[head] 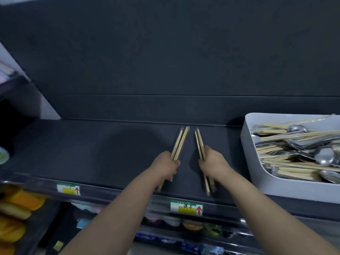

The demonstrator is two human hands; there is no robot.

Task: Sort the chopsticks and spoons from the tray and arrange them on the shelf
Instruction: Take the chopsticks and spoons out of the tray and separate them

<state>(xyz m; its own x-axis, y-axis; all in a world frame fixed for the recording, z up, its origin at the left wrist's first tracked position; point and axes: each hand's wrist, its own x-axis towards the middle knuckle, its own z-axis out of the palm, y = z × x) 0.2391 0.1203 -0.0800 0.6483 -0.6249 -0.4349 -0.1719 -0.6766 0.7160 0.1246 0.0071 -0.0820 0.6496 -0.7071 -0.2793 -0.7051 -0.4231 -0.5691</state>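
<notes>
My left hand [166,167] grips a pair of pale wooden chopsticks [181,141] over the middle of the dark shelf [103,150], tips pointing away from me. My right hand [213,163] grips a second pair of chopsticks [199,139] just beside it, also pointing away. Both pairs look wrapped in clear film. The two pairs lie a hand's width apart, low over the shelf surface. At the right end of the shelf stands a white tray [247,144] piled with several chopsticks and metal spoons [324,156].
A price label with a red arrow [186,207] sits on the shelf's front rail below my hands; another label [68,188] is further left. Packaged goods fill the lower shelves, with orange packs [20,205] at the left. A dark back panel [165,61] rises behind.
</notes>
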